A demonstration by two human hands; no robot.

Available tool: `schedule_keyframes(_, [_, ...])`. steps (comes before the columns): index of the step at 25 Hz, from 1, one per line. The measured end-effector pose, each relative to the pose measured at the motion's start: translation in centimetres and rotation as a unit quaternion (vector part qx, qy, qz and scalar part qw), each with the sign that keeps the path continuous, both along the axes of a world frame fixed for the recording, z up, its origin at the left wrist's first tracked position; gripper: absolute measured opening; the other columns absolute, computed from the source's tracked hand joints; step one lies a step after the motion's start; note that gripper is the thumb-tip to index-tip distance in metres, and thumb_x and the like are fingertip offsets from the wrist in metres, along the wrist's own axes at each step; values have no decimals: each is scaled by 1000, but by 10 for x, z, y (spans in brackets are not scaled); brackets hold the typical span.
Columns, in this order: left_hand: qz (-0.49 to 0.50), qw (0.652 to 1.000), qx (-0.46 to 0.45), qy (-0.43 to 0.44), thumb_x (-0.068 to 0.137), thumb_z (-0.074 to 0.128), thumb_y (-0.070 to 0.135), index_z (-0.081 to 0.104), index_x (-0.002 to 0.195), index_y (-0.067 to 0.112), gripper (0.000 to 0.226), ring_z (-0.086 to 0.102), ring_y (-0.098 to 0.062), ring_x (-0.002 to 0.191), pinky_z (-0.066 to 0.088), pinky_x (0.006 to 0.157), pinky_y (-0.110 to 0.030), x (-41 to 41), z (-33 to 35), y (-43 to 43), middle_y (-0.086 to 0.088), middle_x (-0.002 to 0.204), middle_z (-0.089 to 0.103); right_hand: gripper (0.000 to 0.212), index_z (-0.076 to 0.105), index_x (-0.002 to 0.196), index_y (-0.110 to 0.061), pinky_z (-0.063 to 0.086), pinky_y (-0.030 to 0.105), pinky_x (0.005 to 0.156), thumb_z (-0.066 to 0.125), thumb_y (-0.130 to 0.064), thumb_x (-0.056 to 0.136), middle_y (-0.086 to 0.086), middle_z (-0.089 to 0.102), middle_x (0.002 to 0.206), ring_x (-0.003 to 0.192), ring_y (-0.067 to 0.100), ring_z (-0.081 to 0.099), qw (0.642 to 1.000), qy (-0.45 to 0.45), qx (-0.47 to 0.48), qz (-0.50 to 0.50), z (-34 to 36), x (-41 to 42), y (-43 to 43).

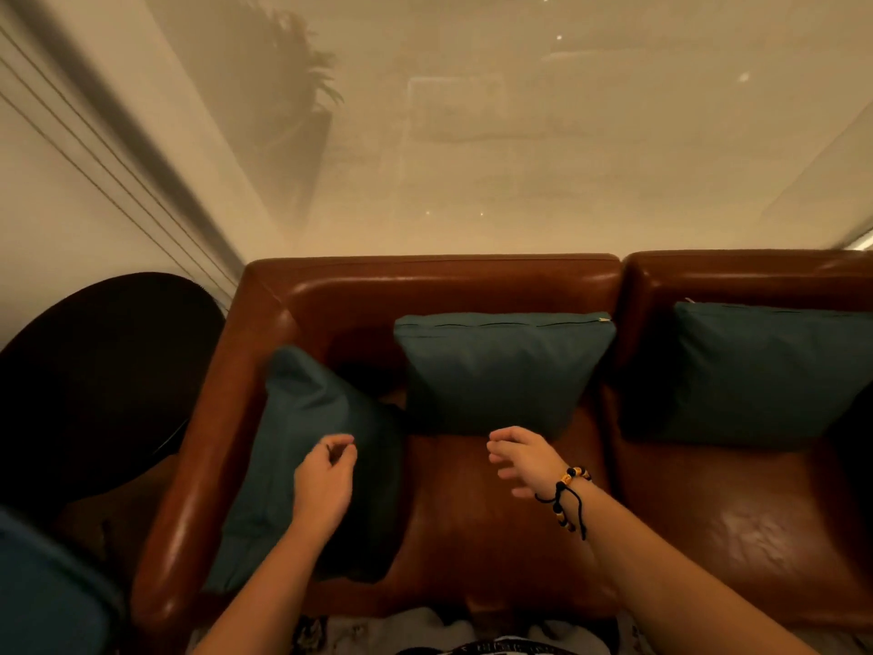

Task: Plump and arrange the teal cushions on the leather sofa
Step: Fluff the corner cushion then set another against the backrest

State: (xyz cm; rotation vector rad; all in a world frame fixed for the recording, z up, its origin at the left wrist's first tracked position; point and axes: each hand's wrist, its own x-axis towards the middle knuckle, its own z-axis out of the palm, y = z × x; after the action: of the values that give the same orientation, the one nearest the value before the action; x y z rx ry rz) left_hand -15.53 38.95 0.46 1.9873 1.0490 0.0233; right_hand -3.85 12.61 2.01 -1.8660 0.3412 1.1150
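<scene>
Low in the middle of the frame, the left hand [326, 484] hovers loosely curled over a teal cushion [302, 446] leaning on the sofa [496, 512] arm, while the right hand [524, 458], fingers spread and holding nothing, hangs over the seat. Behind them, a second cushion [500, 371] stands upright against the backrest, and a third [756, 371] sits at centre right.
</scene>
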Motion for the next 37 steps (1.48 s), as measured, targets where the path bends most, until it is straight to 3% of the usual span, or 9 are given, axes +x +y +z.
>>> schedule_keyframes(3, [7, 965, 236, 114, 76, 70, 67, 52, 138, 21, 80, 38, -36, 137, 32, 109, -59, -12, -14, 64, -12, 146, 50, 27, 59, 125, -29, 52, 49, 96, 60, -34, 98, -1, 62, 118, 114, 24, 59, 999, 48, -3, 3, -15, -15, 61])
schedule_keyframes(5, [-17, 961, 186, 205, 58, 63, 89, 25, 156, 20, 125, 28, -38, 144, 27, 112, -62, -16, -24, 90, -15, 158, 34, 26, 58, 123, -31, 51, 55, 98, 61, -35, 98, 1, 59, 124, 117, 26, 56, 996, 85, 10, -18, -26, -20, 98])
schedule_keyframes(7, [-90, 958, 126, 240, 52, 58, 96, 6, 159, 22, 140, 36, -39, 140, 35, 109, -59, -23, -37, 101, -14, 159, 32, 32, 56, 129, -31, 51, 57, 96, 60, -37, 98, 3, 55, 132, 123, 28, 51, 992, 119, 20, -39, -39, -30, 129])
schedule_keyframes(12, [-82, 971, 129, 186, 64, 63, 84, 12, 157, 24, 121, 55, -36, 123, 49, 96, -55, -31, -61, 105, -13, 141, 53, 65, 37, 149, -35, 48, 63, 86, 60, -56, 91, 5, 36, 156, 138, 39, 38, 974, 206, 16, -88, -94, -59, 192])
schedule_keyframes(15, [-93, 972, 141, 164, 74, 68, 71, 24, 153, 23, 103, 62, -34, 114, 53, 89, -51, -31, -63, 106, -11, 130, 60, 89, 34, 152, -41, 43, 68, 98, 63, -74, 74, 1, 28, 164, 144, 42, 33, 955, 254, 43, -145, -119, -70, 210])
schedule_keyframes(21, [-74, 976, 146, 147, 71, 70, 69, 28, 151, 24, 101, 62, -32, 114, 55, 89, -50, -35, -71, 118, -8, 130, 61, 120, 8, 147, -67, 29, 88, 92, 85, -73, 55, -6, 14, 169, 150, 45, 23, 935, 250, 138, -210, -157, -66, 241])
schedule_keyframes(31, [-45, 983, 144, 103, 76, 78, 51, 37, 148, 26, 86, 61, -29, 117, 52, 93, -43, -37, -92, 135, -6, 131, 62, 117, 17, 155, -51, 47, 62, 105, 84, -67, 60, -3, 42, 158, 139, 32, 48, 948, 181, 124, -230, -196, -68, 287])
schedule_keyframes(34, [-20, 973, 179, 142, 73, 77, 58, 25, 152, 33, 98, 53, -33, 125, 48, 98, -54, -39, -91, 133, -9, 142, 52, 129, 12, 149, -63, 48, 69, 97, 81, -80, 42, -4, 43, 156, 138, 35, 48, 954, 199, 101, -202, -203, -71, 298])
schedule_keyframes(37, [-29, 966, 204, 153, 76, 74, 58, 12, 155, 44, 102, 46, -37, 131, 43, 100, -60, -39, -93, 129, -12, 151, 41, 135, 6, 142, -71, 47, 59, 106, 64, -101, 24, 0, 38, 160, 138, 35, 48, 974, 169, 20, -147, -266, -73, 310])
